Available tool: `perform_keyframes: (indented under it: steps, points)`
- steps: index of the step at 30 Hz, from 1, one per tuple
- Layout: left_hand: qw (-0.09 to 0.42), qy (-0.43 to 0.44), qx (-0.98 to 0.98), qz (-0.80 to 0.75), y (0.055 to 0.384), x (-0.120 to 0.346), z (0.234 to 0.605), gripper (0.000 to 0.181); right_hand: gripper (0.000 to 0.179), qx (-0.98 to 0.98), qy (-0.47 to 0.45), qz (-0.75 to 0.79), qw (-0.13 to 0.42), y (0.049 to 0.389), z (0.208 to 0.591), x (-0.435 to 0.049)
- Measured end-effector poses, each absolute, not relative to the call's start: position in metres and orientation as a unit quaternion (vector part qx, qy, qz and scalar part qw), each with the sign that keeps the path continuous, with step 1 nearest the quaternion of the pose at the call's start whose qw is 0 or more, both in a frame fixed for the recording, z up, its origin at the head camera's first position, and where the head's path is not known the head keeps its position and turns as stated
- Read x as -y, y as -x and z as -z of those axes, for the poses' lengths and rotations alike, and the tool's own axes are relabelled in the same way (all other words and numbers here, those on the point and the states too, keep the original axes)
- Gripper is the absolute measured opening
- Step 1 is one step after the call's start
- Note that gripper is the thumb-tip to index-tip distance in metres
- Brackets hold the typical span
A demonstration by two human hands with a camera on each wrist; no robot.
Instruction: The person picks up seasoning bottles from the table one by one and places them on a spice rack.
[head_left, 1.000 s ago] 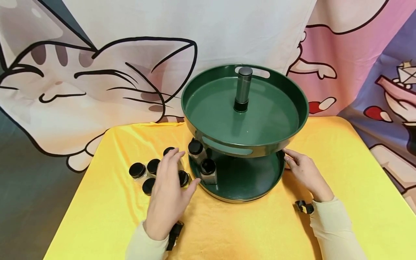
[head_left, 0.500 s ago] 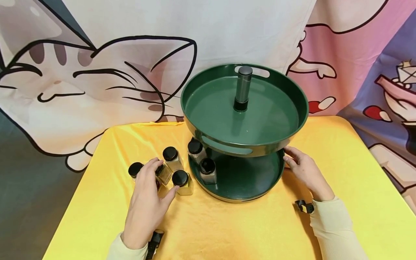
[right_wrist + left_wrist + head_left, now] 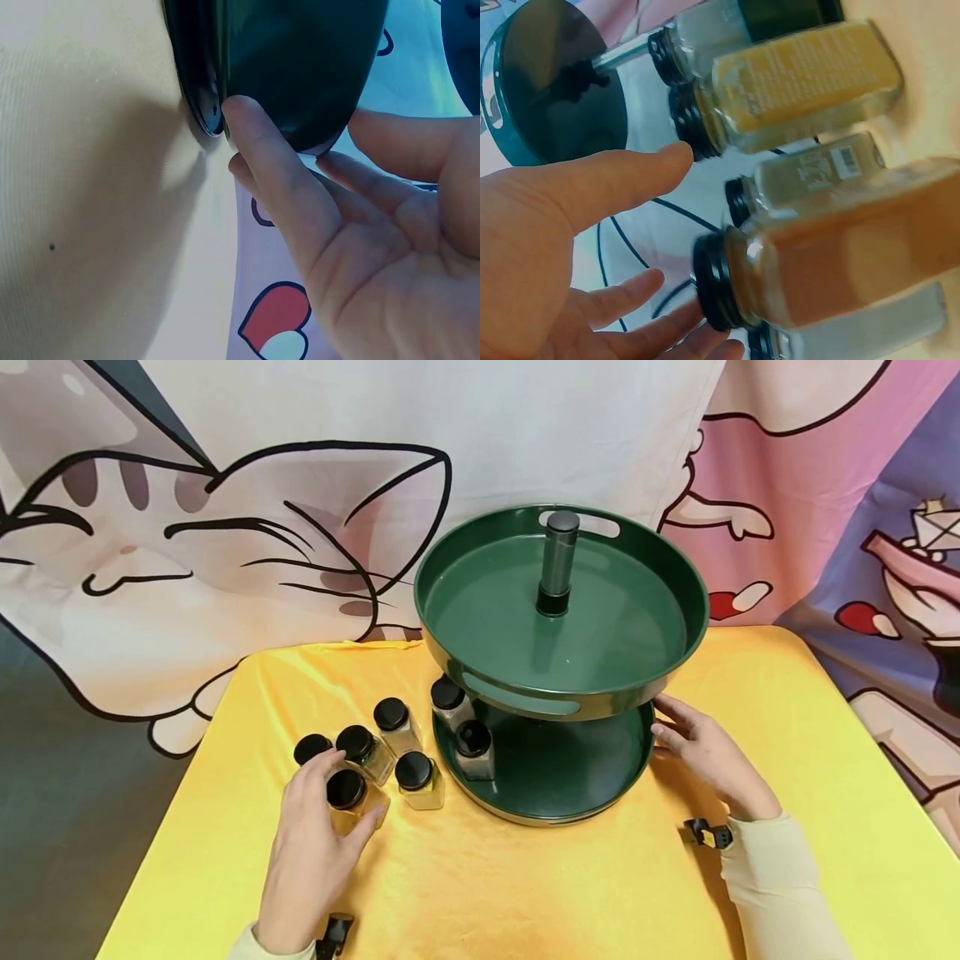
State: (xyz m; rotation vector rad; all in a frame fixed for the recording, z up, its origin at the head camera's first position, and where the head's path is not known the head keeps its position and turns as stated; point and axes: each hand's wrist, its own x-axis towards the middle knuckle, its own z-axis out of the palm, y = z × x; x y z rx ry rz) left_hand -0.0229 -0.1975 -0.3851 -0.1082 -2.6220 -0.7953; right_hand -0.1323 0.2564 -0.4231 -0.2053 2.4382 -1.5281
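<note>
In the head view my left hand (image 3: 311, 852) is spread around a square glass jar (image 3: 347, 789) with a black lid and orange-brown contents. The left wrist view shows the thumb apart from this orange-brown jar (image 3: 855, 247), fingertips right by its lid. My right hand (image 3: 712, 760) holds the rim of the lower tray (image 3: 555, 814) of a green two-tier round stand. In the right wrist view, thumb and fingers of the right hand (image 3: 360, 217) meet the tray wall (image 3: 300, 75) from opposite sides. Two black-lidded jars (image 3: 474, 750) stand inside the lower tray, at its left.
Several more black-lidded jars (image 3: 420, 781) stand beside the stand on the yellow cloth (image 3: 510, 893). The wide upper tray (image 3: 487, 610) overhangs the lower one, with a post (image 3: 558, 560) rising through its middle. A printed cartoon curtain (image 3: 315, 527) hangs behind the table.
My left hand has moved left and toward me, from near the stand to the front orange-brown jar. The lower tray's jars have shifted slightly left; my right hand stays at the rim.
</note>
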Motion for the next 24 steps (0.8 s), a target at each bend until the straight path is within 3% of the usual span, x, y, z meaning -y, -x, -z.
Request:
perform_keyframes:
  steps: [16,24]
  points:
    - [0.121,-0.027,0.931,0.343,0.025,0.214,0.409,0.082,0.063,-0.824,0.091,0.537,0.156,0.134,0.425,-0.264]
    - [0.122,-0.013,0.927,0.354,0.029,0.223,0.424,0.074,0.065,-0.809,0.102,0.555,0.168,0.133,0.425,-0.265]
